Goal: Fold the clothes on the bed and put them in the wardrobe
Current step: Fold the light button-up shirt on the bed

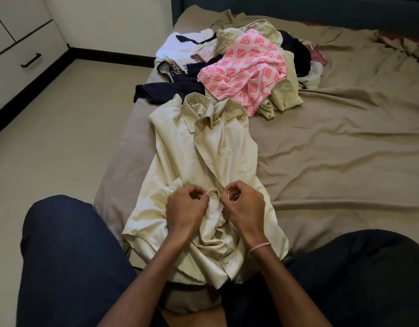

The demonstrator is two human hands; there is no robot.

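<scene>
From the head camera I see a pale cream collared button-up shirt [203,161] spread lengthwise near the left edge of the bed with a wrinkled taupe sheet [345,149], its collar pointing away from me and its hem bunched towards my lap. My left hand [184,208] has its fingers curled and pinches the shirt's front edge at a small button; my right hand [243,204], just beside it, pinches the opposite front edge, so both are clamped on the cloth at about the middle of the placket. A pink-and-white thread bracelet [259,247] sits on my right wrist. My legs in dark trousers [69,256] frame the lower part of the view. Beyond the collar lies a loose heap of unfolded clothes: a pink garment with a square pattern [246,69] on top, a navy garment [170,90] to its left, and a white garment [180,46] farther back. At far left, across the pale floor, stands a white cabinet with a black bar handle [19,55].
</scene>
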